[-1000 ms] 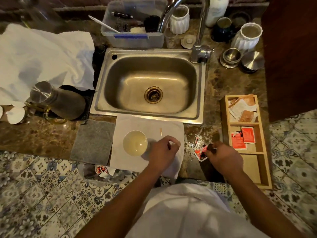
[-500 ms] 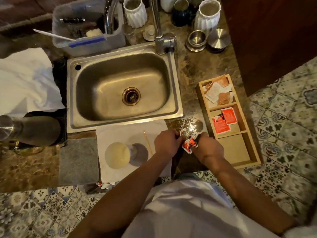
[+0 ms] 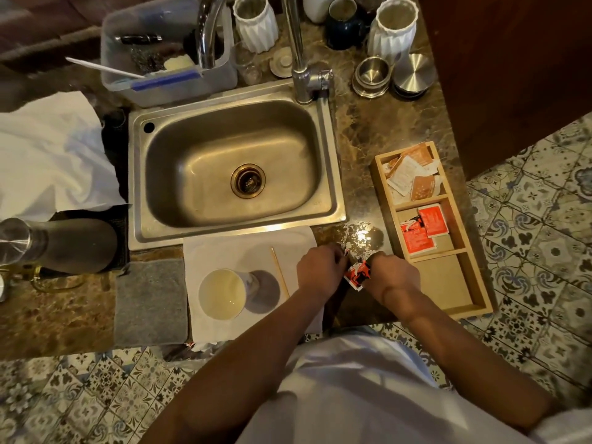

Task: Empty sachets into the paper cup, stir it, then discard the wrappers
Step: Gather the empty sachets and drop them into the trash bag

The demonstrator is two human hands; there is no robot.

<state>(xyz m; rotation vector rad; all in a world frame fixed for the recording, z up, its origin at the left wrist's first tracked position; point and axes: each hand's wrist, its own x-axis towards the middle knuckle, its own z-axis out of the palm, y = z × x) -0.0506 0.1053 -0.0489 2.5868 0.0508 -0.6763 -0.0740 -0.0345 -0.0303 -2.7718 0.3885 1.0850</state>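
Steel sink (image 3: 330,174) set in a brown marble counter (image 3: 355,149). Wooden tray (image 3: 474,285) to its right, three compartments: red sachets (image 3: 423,227) in the middle one, pale packets (image 3: 411,173) in the far one. White cloth (image 3: 224,251) in front of the sink carries the paper cup (image 3: 221,293) (pale liquid inside) and a thin wooden stirrer (image 3: 280,272) just right of it. Left hand (image 3: 318,267) and right hand (image 3: 394,275), fingers curled, both pinch one red sachet (image 3: 358,274) between them, over the counter edge right of the cloth.
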